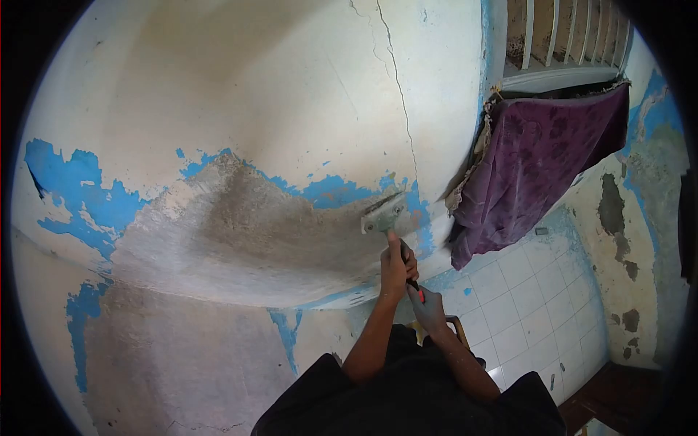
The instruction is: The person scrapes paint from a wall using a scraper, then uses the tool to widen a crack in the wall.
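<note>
A wide-bladed wall scraper (383, 217) is pressed to the wall, its blade edge tilted up along the border of bare plaster and blue paint. My left hand (396, 267) is closed around the upper handle, one finger stretched toward the blade. Lower down, my right hand (429, 308) grips the black and red handle end. Around the blade lie grey bare plaster (291, 225) and a ragged strip of blue paint (334, 190), with cream paint (291, 109) above them.
A purple cloth (534, 163) hangs below a barred window (567, 36) on the right. White floor tiles (523, 298) with scattered flakes lie below. Part of a yellowish and dark frame (456, 328) shows beside my right forearm. A long crack (398, 80) runs down the wall.
</note>
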